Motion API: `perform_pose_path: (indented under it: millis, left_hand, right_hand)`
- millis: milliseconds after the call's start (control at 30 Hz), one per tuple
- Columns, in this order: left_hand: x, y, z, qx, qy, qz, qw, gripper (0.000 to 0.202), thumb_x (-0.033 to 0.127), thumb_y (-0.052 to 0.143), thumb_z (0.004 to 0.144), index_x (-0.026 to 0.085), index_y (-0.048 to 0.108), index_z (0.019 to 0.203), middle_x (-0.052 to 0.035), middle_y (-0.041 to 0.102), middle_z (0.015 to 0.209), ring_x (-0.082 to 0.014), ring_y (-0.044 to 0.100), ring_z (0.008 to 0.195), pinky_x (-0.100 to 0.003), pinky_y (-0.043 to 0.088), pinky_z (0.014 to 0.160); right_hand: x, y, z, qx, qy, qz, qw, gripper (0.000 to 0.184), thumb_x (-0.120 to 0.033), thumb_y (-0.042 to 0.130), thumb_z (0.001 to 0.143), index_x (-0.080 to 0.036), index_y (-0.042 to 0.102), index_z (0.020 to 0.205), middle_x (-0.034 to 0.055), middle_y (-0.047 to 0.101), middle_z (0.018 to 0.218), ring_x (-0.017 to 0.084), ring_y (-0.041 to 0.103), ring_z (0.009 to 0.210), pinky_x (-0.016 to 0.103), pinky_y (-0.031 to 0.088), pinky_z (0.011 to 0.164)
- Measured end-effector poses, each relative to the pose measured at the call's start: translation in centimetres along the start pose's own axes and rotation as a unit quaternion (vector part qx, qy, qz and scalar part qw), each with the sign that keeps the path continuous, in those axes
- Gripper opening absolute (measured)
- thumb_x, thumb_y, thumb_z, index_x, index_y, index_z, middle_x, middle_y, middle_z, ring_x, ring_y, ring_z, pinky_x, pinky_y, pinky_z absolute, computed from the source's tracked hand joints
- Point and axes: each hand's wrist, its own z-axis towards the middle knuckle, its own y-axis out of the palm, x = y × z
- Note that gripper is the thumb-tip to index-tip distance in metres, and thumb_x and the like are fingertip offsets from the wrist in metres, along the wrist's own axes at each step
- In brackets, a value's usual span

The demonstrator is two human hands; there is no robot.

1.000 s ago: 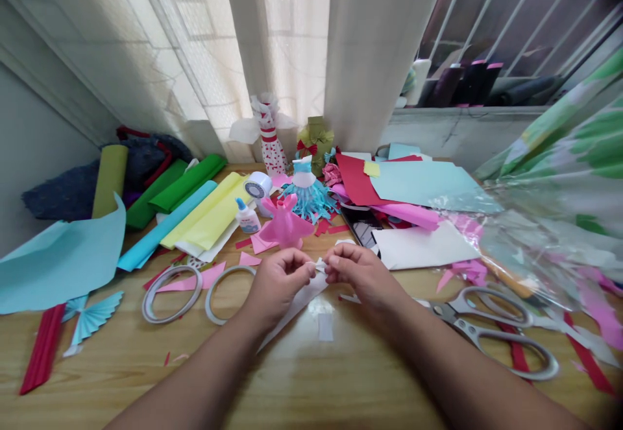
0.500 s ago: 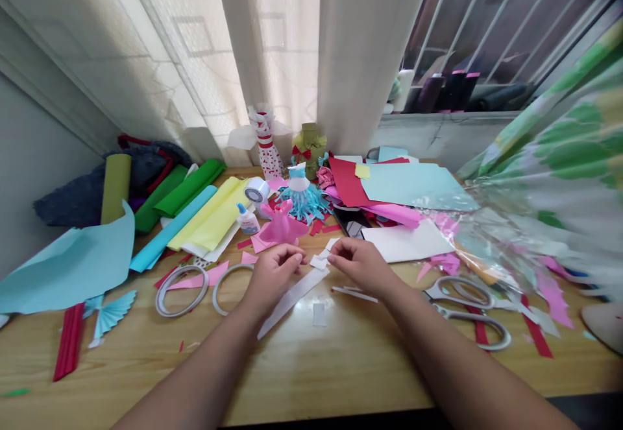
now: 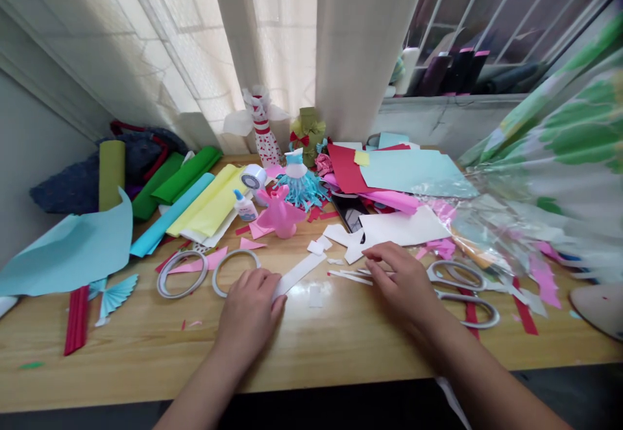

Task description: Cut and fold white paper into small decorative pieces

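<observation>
My left hand (image 3: 250,307) is low over the table, its fingers and thumb closed at the near end of a white paper strip (image 3: 302,273). That end is partly hidden by the fingers. My right hand (image 3: 396,277) is open, fingers apart, with nothing visible in it; it hovers beside thin white paper slivers (image 3: 351,277). Small white paper pieces (image 3: 318,245) lie at the far end of the strip. A small pale rectangle (image 3: 316,296) rests between my hands. Past the right fingertips are white paper offcuts (image 3: 351,240).
Scissors (image 3: 462,294) lie right of my right hand. Tape rolls (image 3: 182,274) lie to the left. Behind stand a glue bottle (image 3: 244,206), a pink paper figure (image 3: 281,213) and a blue fringed paper dress (image 3: 299,183). Coloured paper rolls (image 3: 207,206) and sheets (image 3: 413,174) fill the back.
My hands were together at the small white pieces; they have moved apart. The left came down to the strip's near end, the right moved right and opened. The camera view shifted slightly.
</observation>
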Motion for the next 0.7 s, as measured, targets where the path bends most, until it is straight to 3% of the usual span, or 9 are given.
perform_pose_path:
  millis: [100,267,367,433,500,567,633,700]
  left_hand:
    - [0.3,0.3,-0.1,-0.01,-0.004,0.033,0.999,0.016,0.024,0.049,0.084,0.018,0.064,0.087,-0.0085,0.061,0.087,-0.0255,0.053,0.088,-0.037,0.038,0.078]
    - [0.9,-0.3,0.3,-0.013,-0.008,0.024,1.0,0.017,0.02,0.048,0.084,0.017,0.061,0.073,-0.0064,0.061,0.078,-0.0239,0.054,0.078,-0.035,0.036,0.07]
    - [0.7,-1.1,0.1,-0.022,-0.045,-0.12,0.992,0.017,0.025,0.05,0.084,0.018,0.057,0.07,-0.0023,0.059,0.07,-0.0192,0.054,0.069,-0.03,0.037,0.064]
    - [0.8,-1.6,-0.4,-0.037,-0.089,-0.256,0.962,0.021,0.032,0.048,0.085,0.018,0.055,0.071,0.0007,0.056,0.063,-0.0158,0.052,0.06,-0.026,0.038,0.057]
    - [1.2,-1.8,-1.1,-0.03,-0.125,-0.362,0.923,0.025,0.037,0.046,0.086,0.018,0.054,0.073,0.0023,0.053,0.061,-0.0135,0.05,0.054,-0.023,0.037,0.051]
    - [2.0,-1.6,-1.8,0.005,-0.129,-0.401,0.907,0.025,0.038,0.047,0.087,0.018,0.054,0.074,0.0026,0.053,0.06,-0.0127,0.049,0.053,-0.022,0.037,0.05]
    - [2.9,-0.9,-2.4,0.037,-0.091,-0.381,0.919,0.021,0.034,0.049,0.086,0.018,0.057,0.075,0.0017,0.057,0.062,-0.013,0.052,0.056,-0.023,0.039,0.053]
    - [3.5,-0.1,-2.7,0.056,-0.031,-0.345,0.936,0.014,0.026,0.05,0.085,0.018,0.059,0.079,-0.0006,0.062,0.071,-0.0145,0.057,0.065,-0.024,0.042,0.062]
  right_hand:
    - [0.4,-0.4,-1.5,0.031,-0.023,-0.031,0.999,0.011,-0.018,0.051,0.084,-0.017,0.061,0.087,0.008,0.063,0.084,0.022,0.057,0.081,0.036,0.045,0.073]
    - [-0.2,0.3,-3.4,0.027,-0.049,-0.022,0.998,0.01,-0.017,0.051,0.084,-0.017,0.061,0.088,0.008,0.062,0.084,0.021,0.056,0.082,0.036,0.046,0.074]
    - [-1.6,1.1,-4.2,0.018,-0.089,0.021,0.996,0.012,-0.014,0.051,0.084,-0.017,0.062,0.088,0.0085,0.062,0.084,0.021,0.056,0.082,0.035,0.046,0.074]
    - [-2.9,1.6,-4.6,-0.018,-0.1,0.068,0.992,0.014,-0.014,0.051,0.084,-0.017,0.063,0.089,0.0082,0.062,0.083,0.02,0.057,0.08,0.033,0.047,0.073]
    - [-4.1,2.3,-4.8,-0.086,-0.076,0.139,0.984,0.017,-0.018,0.051,0.085,-0.018,0.063,0.096,0.0075,0.064,0.084,0.018,0.058,0.08,0.032,0.047,0.074]
    - [-5.1,2.9,-4.7,-0.161,-0.005,0.242,0.957,0.024,-0.025,0.051,0.086,-0.017,0.06,0.107,0.0071,0.065,0.087,0.017,0.059,0.079,0.03,0.047,0.072]
    - [-5.8,3.5,-4.4,-0.205,0.072,0.334,0.917,0.031,-0.033,0.052,0.085,-0.015,0.058,0.11,0.0072,0.065,0.088,0.017,0.06,0.076,0.028,0.048,0.068]
    - [-6.0,3.8,-4.0,-0.213,0.111,0.36,0.902,0.03,-0.037,0.053,0.083,-0.013,0.061,0.1,0.0067,0.064,0.084,0.016,0.058,0.074,0.027,0.046,0.066]
